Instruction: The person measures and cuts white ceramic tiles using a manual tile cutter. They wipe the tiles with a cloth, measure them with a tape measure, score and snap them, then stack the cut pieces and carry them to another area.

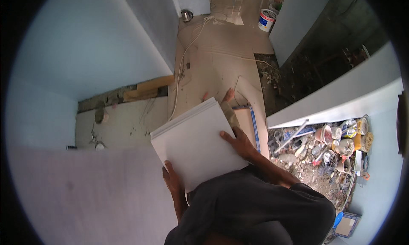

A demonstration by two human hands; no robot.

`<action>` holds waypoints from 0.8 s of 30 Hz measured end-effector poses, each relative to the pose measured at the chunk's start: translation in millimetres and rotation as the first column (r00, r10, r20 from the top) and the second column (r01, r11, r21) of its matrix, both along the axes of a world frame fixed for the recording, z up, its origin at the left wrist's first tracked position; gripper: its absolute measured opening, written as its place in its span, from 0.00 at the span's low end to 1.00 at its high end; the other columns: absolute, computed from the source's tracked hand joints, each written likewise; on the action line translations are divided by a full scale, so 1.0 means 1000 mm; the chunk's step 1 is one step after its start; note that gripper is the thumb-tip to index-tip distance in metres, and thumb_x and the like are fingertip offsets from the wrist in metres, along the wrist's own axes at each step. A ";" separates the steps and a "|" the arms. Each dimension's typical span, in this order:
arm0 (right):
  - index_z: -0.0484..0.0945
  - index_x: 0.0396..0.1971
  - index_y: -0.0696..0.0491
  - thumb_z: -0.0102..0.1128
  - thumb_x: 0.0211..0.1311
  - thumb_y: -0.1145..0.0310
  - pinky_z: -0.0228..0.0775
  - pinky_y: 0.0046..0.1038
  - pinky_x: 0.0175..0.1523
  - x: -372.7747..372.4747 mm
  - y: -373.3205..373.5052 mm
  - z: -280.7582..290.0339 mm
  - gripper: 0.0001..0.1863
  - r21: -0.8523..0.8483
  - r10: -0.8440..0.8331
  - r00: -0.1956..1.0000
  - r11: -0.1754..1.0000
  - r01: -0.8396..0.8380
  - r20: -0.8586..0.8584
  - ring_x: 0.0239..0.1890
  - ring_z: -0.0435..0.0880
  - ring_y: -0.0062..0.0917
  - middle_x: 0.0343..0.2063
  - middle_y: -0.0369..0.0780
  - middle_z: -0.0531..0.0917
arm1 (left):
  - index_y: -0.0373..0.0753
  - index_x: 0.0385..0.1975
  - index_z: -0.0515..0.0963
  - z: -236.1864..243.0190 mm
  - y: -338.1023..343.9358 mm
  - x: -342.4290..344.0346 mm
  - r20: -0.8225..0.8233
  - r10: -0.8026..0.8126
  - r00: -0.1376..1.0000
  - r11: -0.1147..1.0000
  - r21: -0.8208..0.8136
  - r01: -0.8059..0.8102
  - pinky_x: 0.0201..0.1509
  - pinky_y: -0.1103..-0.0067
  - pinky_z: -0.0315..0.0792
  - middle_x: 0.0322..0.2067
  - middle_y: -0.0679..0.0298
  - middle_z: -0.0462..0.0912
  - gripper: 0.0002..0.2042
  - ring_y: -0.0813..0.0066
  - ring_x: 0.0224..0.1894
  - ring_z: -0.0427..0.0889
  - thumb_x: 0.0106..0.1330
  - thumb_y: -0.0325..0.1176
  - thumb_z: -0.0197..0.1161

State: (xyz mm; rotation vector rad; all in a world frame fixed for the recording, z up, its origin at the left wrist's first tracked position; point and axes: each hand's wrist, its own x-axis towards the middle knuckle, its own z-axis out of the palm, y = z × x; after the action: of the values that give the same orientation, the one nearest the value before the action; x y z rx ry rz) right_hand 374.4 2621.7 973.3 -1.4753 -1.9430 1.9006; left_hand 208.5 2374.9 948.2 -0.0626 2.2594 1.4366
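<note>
A stack of several white square tiles (200,147) is held in front of my body, tilted with its layered far edge showing. My left hand (172,179) grips the near left side, thumb on the top face and fingers hidden beneath. On the right side my right hand (240,143) clasps the stack, its thumb lying over the top face. Just past the right hand, a flat cardboard tile carton (254,127) with a blue edge lies on the floor, partly covered by the stack and my arm. My foot (229,95) shows beyond the stack.
Rubble with buckets and bottles (328,151) fills the floor at right. A pale cable (183,59) runs along the tiled floor ahead. A white paint bucket (267,20) and a metal kettle (186,15) stand farther off. At left is a small bucket (101,115).
</note>
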 end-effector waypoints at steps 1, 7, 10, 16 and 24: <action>0.71 0.59 0.69 0.61 0.64 0.32 0.76 0.42 0.56 -0.012 0.032 -0.017 0.49 0.047 0.021 1.000 0.999 -0.021 0.007 0.48 0.87 0.46 0.47 0.58 0.84 | 0.24 0.60 0.72 -0.014 0.027 -0.011 -0.037 0.013 0.999 1.000 0.020 -0.012 0.59 0.63 0.72 0.51 0.45 0.81 0.35 0.53 0.52 0.80 0.80 0.58 0.44; 0.73 0.53 0.67 0.61 0.64 0.30 0.72 0.45 0.58 -0.077 0.264 -0.056 0.46 -0.003 0.088 0.995 0.996 -0.088 0.045 0.52 0.83 0.47 0.45 0.59 0.82 | 0.26 0.66 0.70 -0.007 0.261 -0.078 0.067 0.027 0.997 0.997 0.067 -0.032 0.63 0.65 0.72 0.59 0.44 0.78 0.34 0.54 0.59 0.78 0.81 0.56 0.43; 0.74 0.50 0.65 0.62 0.65 0.32 0.72 0.41 0.56 -0.081 0.357 -0.037 0.43 -0.151 0.006 0.997 0.988 0.006 0.077 0.50 0.82 0.41 0.44 0.56 0.81 | 0.27 0.63 0.71 -0.010 0.356 -0.109 0.104 -0.117 0.988 0.993 -0.020 0.120 0.60 0.65 0.73 0.57 0.47 0.78 0.34 0.56 0.57 0.78 0.81 0.57 0.42; 0.62 0.70 0.67 0.59 0.66 0.33 0.71 0.45 0.63 -0.058 0.506 0.019 0.52 -0.027 -0.277 0.956 0.960 0.280 0.094 0.57 0.82 0.52 0.55 0.63 0.80 | 0.27 0.65 0.69 0.016 0.571 -0.141 0.197 -0.238 0.951 0.964 -0.073 0.257 0.61 0.64 0.73 0.56 0.47 0.78 0.35 0.55 0.55 0.79 0.81 0.58 0.44; 0.65 0.67 0.69 0.55 0.69 0.32 0.71 0.45 0.64 -0.028 0.601 0.044 0.50 -0.074 -0.688 0.689 0.693 0.717 0.226 0.58 0.82 0.50 0.56 0.64 0.78 | 0.20 0.63 0.69 0.030 0.813 -0.173 0.231 -0.707 0.668 0.686 -0.003 0.728 0.62 0.67 0.73 0.58 0.43 0.78 0.36 0.55 0.57 0.79 0.80 0.56 0.48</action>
State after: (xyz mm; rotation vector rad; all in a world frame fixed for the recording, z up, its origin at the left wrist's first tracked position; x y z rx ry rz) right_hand 346.0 3222.9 1017.8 -2.0962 -0.9873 1.5939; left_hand 35.5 3187.5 978.1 0.5701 1.8327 0.8324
